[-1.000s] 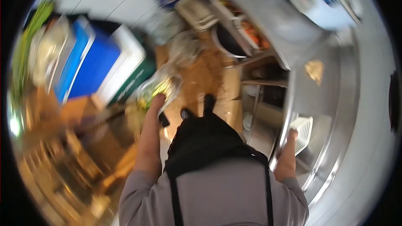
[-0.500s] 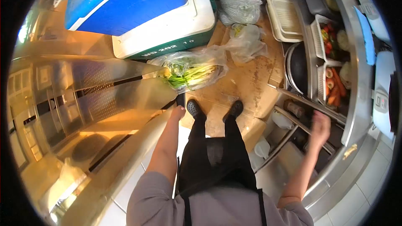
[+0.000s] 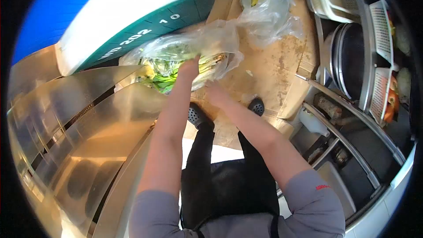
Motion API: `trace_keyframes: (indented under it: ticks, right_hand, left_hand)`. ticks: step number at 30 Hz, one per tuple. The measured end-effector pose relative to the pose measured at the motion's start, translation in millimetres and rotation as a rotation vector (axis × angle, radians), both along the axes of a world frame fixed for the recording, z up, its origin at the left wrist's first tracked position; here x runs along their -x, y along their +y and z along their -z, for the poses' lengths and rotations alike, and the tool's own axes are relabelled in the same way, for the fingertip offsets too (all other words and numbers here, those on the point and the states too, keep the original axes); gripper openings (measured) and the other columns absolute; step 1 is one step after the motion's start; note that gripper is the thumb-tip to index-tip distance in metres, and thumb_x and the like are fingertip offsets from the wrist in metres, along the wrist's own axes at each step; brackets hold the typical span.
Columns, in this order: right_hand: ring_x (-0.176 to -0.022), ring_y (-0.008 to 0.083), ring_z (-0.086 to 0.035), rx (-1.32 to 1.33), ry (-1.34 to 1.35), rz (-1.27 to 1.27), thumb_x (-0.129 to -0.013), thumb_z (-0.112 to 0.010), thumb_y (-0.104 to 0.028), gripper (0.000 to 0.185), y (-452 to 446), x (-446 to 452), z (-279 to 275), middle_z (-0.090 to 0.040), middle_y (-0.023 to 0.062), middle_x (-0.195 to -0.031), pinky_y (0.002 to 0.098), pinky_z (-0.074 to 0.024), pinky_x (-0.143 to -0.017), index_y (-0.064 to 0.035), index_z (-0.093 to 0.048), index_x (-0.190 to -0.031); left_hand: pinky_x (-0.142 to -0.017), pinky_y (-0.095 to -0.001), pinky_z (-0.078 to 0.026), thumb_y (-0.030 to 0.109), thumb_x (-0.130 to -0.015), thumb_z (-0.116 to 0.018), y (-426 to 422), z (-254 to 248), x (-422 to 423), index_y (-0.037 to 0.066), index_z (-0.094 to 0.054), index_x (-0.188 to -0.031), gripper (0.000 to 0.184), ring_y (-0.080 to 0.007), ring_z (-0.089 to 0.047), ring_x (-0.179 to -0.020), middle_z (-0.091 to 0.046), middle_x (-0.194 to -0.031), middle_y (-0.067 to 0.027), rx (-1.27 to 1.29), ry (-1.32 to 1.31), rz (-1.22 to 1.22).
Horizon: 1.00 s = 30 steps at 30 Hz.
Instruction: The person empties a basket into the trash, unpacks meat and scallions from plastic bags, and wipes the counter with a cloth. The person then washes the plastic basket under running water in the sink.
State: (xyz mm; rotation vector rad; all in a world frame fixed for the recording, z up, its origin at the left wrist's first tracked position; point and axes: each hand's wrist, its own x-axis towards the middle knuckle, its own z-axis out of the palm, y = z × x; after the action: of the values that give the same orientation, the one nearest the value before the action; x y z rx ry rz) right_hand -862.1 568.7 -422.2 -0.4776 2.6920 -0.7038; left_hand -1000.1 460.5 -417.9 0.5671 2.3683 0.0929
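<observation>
A clear plastic bag (image 3: 174, 39) of green onions (image 3: 207, 68) lies on the floor in front of my feet, its green leaves toward the left and pale root ends toward the right. My left hand (image 3: 189, 68) is over the middle of the bag, fingers closed at the plastic. My right hand (image 3: 215, 92) is low at the bag's near right edge. Its fingers are blurred, and whether it touches the bag cannot be made out.
Brown cardboard (image 3: 264, 79) covers the floor. Behind the bag stands a green and white cooler box (image 3: 145, 31). Another plastic bag (image 3: 269, 15) lies at the back. A steel counter (image 3: 105, 101) is on my left; on my right are shelves with pans (image 3: 348, 61) and white baskets (image 3: 381, 31).
Both hands have moved forward to the bag of green onions; the right hand came in from the shelves at the right. My view has moved closer to the floor.
</observation>
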Motion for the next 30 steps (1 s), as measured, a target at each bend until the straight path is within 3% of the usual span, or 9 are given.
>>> trace_keyframes:
  ticks: [3, 5, 8, 11, 14, 18, 21, 25, 30]
  right_hand:
    - [-0.107, 0.0242, -0.047, -0.013, -0.011, -0.021, -0.07, -0.053, -0.01, 0.027, 3, 23, 49, -0.055, 0.0113, -0.105, 0.0416, -0.0262, -0.1, -0.0069, -0.056, -0.097]
    - [-0.106, 0.0234, -0.049, -0.008, -0.204, -0.046, -0.071, -0.053, -0.013, 0.025, 24, 35, 64, -0.055, 0.0119, -0.106, 0.0406, -0.0298, -0.097, -0.0065, -0.057, -0.095]
    - [-0.097, 0.0229, -0.054, -0.095, -0.161, -0.128, -0.074, -0.052, -0.017, 0.02, 38, 36, 89, -0.059, 0.0131, -0.095, 0.0381, -0.0351, -0.091, -0.0061, -0.059, -0.088]
    - [-0.084, 0.0243, -0.059, -0.158, -0.318, 0.105, -0.073, -0.053, -0.019, 0.018, 33, 29, 91, -0.062, 0.0113, -0.087, 0.0388, -0.0367, -0.085, -0.008, -0.06, -0.086]
    - [-0.074, 0.0277, -0.059, -0.235, -0.383, 0.225, -0.076, -0.049, -0.019, 0.019, 23, -1, 100, -0.061, 0.011, -0.071, 0.0415, -0.0439, -0.07, -0.0049, -0.06, -0.08]
    - [-0.082, 0.0265, -0.06, -0.333, -0.591, 0.434, -0.075, -0.052, -0.018, 0.022, 37, -59, 146, -0.062, 0.0138, -0.086, 0.0389, -0.0431, -0.077, -0.0046, -0.059, -0.092]
    - [-0.084, 0.0249, -0.059, -0.476, -0.544, 0.464, -0.075, -0.052, -0.015, 0.024, 101, -71, 120, -0.06, 0.0129, -0.093, 0.0398, -0.0438, -0.075, -0.0029, -0.057, -0.096]
    - [-0.092, 0.0237, -0.055, -0.575, -0.622, 0.324, -0.077, -0.05, -0.012, 0.021, 173, -39, 110, -0.056, 0.0111, -0.097, 0.0387, -0.0402, -0.081, -0.0026, -0.058, -0.094]
    - [-0.11, 0.027, -0.041, -0.475, -0.182, 0.596, -0.08, -0.044, -0.01, 0.023, 161, -65, 92, -0.052, 0.0161, -0.102, 0.0453, -0.0312, -0.09, -0.0006, -0.057, -0.097]
  left_hand:
    - [-0.07, -0.0436, -0.048, 0.002, -0.074, -0.043, 28, -1, 56, 0.018, -0.018, -0.135, 0.068, -0.0331, -0.059, -0.084, -0.059, -0.094, -0.0196, -0.017, -0.014, -0.075]
    - [-0.078, -0.041, -0.046, 0.009, -0.077, -0.049, 29, 20, 77, 0.013, -0.024, -0.131, 0.06, -0.0353, -0.057, -0.09, -0.057, -0.103, -0.0202, -0.473, 0.065, -0.249]
    - [-0.081, -0.0393, -0.044, 0.014, -0.077, -0.052, 34, 48, 77, 0.006, -0.029, -0.125, 0.054, -0.0361, -0.054, -0.094, -0.055, -0.106, -0.0211, -0.622, -0.009, -0.376]
    - [-0.085, -0.0403, -0.041, 0.018, -0.077, -0.054, 27, 73, 56, 0.001, -0.035, -0.119, 0.049, -0.0362, -0.051, -0.098, -0.053, -0.108, -0.0217, -0.349, -0.13, 0.066]
    - [-0.094, -0.0411, -0.035, 0.031, -0.074, -0.059, 33, 72, 31, 0.002, -0.035, -0.122, 0.061, -0.0341, -0.045, -0.109, -0.049, -0.117, -0.0201, -0.198, -0.157, -0.014]
    - [-0.103, -0.0408, -0.025, 0.053, -0.06, -0.066, 42, 61, 6, 0.009, -0.029, -0.131, 0.092, -0.0291, -0.033, -0.122, -0.036, -0.132, -0.0126, 0.053, -0.016, 0.266]
    - [-0.104, -0.0418, -0.022, 0.056, -0.06, -0.066, 41, 80, -14, 0.014, -0.031, -0.131, 0.089, -0.0288, -0.031, -0.123, -0.035, -0.132, -0.0117, -0.045, 0.038, 0.339]
    - [-0.104, -0.0394, -0.02, 0.06, -0.063, -0.061, 86, 66, -18, 0.017, -0.032, -0.132, 0.086, -0.025, -0.026, -0.127, -0.029, -0.138, -0.0092, 0.157, -0.286, 0.332]
    - [-0.1, -0.0381, -0.028, 0.069, -0.059, -0.058, 119, 117, -26, 0.007, -0.035, -0.13, 0.097, -0.0299, -0.033, -0.123, -0.036, -0.132, -0.0179, -0.301, -0.442, 0.014]
